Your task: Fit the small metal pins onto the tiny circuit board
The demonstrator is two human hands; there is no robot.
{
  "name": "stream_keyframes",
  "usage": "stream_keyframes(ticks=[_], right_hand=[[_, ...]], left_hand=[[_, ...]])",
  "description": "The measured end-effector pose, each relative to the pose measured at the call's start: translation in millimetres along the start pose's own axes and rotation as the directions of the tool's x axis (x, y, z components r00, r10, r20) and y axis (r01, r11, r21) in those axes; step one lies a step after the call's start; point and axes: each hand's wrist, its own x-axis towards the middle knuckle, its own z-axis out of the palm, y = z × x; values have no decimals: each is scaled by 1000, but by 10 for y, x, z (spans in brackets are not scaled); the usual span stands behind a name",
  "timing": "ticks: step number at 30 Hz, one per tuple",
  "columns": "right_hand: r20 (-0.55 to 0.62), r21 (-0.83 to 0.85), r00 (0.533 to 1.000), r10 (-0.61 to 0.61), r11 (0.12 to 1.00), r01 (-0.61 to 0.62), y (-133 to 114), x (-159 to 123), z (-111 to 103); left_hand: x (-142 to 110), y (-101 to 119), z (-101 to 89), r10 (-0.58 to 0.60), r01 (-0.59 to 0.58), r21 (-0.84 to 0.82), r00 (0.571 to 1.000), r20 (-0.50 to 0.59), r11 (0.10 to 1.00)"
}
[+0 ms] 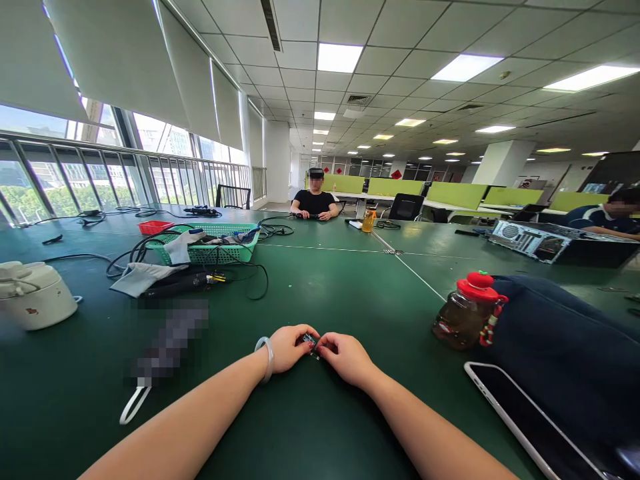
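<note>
Near the middle of the green table [225,433], my two hands meet over a small dark electronic part [309,340] with light, metallic-looking bits. My left hand [286,348], with a pale bangle on its wrist, is closed with thumb and fingers around the part. From the other side my right hand [346,358] pinches at its edge, fingertips together. The fingers cover much of the part, so its exact kind cannot be made out.
Left: a folded umbrella-like item [173,340], white appliance [37,293], green basket [220,252] with cables and gloves, red tray [154,227]. Right: red-lidded bottle [463,317], dark bag [560,347], tablet [530,420], computer case [530,241]. A person [314,201] sits opposite.
</note>
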Motion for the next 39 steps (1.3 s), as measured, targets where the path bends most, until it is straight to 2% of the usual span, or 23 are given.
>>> stream_keyframes(ticks=[8,39], right_hand=[[6,3,1000,-4,1000,4,1,4,-4],[1,-26,1000,-15,1000,15,-6,-11,-18]], left_hand=[[-1,-7,1,-25,25,-4,1000,5,1000],[-5,0,3,-4,4,1,1000,13,1000]])
